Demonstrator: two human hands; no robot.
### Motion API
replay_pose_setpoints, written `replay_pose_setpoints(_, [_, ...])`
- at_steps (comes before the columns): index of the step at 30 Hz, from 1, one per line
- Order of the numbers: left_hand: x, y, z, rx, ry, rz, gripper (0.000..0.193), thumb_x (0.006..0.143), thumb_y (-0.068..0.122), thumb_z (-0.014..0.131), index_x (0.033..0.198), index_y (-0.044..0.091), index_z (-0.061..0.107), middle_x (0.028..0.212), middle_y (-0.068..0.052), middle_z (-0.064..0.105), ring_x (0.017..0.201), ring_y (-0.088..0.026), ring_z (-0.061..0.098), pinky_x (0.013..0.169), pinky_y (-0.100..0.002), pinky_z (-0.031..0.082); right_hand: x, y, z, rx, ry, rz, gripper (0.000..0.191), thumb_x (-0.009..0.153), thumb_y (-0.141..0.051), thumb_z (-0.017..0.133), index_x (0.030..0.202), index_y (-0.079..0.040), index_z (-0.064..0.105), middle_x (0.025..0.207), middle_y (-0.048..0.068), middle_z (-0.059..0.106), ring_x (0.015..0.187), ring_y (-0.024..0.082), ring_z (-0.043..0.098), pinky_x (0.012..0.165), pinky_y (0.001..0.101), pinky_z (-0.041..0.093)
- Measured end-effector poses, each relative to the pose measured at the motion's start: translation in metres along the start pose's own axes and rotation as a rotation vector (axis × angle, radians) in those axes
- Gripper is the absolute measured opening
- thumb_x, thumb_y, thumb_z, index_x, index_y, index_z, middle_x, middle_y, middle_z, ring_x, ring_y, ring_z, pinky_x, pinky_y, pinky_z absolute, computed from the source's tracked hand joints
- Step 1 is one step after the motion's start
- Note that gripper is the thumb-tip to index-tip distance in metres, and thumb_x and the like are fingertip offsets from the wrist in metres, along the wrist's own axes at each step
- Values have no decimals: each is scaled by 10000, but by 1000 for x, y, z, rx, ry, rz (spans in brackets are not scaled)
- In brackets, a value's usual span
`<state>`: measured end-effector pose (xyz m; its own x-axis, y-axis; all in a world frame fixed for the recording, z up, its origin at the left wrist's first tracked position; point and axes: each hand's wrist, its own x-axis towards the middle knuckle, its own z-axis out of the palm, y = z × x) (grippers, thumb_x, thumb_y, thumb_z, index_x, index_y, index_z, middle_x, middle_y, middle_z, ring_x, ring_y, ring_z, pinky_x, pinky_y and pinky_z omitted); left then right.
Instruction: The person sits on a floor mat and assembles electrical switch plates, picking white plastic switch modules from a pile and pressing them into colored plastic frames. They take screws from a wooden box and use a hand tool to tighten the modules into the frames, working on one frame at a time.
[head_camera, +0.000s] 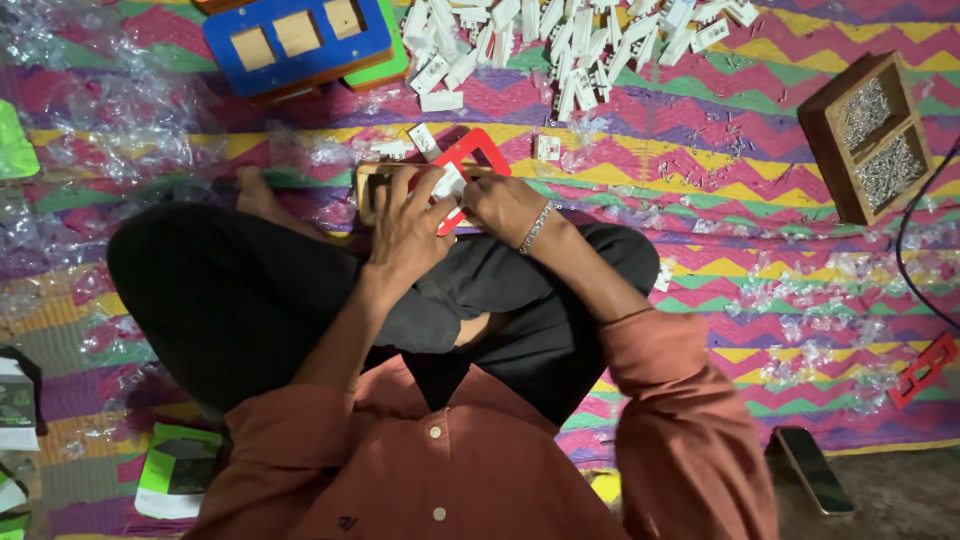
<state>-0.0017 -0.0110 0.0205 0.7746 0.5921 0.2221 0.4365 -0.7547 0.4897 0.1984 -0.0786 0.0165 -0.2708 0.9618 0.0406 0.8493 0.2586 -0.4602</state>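
Both grips, left hand (405, 232) and right hand (503, 205), clamped at frame centre on white insert (449, 184) lying across red frame (474, 155).

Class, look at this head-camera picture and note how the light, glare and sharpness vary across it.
Head view: light is brightest on the pile of white parts at the top and dims toward the bottom corners; the clear plastic wrappers glint with glare; the left hand and right hand on the red frame look slightly soft; the edges curve like a wide lens.

Both hands (455, 215) on red frame (473, 160), wooden block (372, 185)
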Motion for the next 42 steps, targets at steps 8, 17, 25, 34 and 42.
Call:
replay_pose_setpoints(8, [4, -3, -3, -41, -1, 15, 368, 642, 139, 848, 1005, 139, 791, 1368, -52, 589, 1274, -304, 501, 962, -484, 410, 9, 8, -15, 81, -127, -14, 222, 933, -173, 666, 1036, 24, 665, 1033, 220, 685, 852, 371, 692, 673, 452, 567])
replay_pose_setpoints(17, [2, -2, 0, -30, 3, 7, 463, 629, 127, 827, 1091, 118, 793, 1369, -59, 580, 1256, -326, 498, 947, -480, 416, -5, 12, 12, -86, -32, 11, 262, 942, -198, 698, 1066, 31, 665, 960, 188, 698, 915, 370, 709, 778, 460, 580])
replay_pose_setpoints(25, [0, -5, 2, -57, 11, 3, 433, 660, 112, 810, 1092, 131, 792, 1373, -67, 590, 1266, -317, 496, 964, -478, 414, 2, 13, -22, -42, -24, -54, 378, 883, -142, 652, 1230, 8, 678, 972, 207, 732, 790, 367, 706, 691, 467, 553])
replay_pose_setpoints(34, [0, -6, 3, -73, 6, -9, 450, 626, 135, 820, 1075, 136, 791, 1357, -66, 602, 1251, -312, 508, 933, -477, 412, -182, 143, -91, 48, -220, 989, 374, 962, -346, 653, 925, 9, 764, 783, 250, 688, 694, 374, 692, 711, 500, 530])
replay_pose_setpoints(42, [4, 2, 1, -97, 20, -26, 453, 607, 130, 835, 1058, 145, 795, 1339, -59, 623, 1247, -314, 529, 928, -483, 432, -344, 215, -187, 33, 650, 1521, 315, 980, -284, 635, 889, 8, 713, 772, 162, 706, 652, 252, 716, 590, 449, 530])
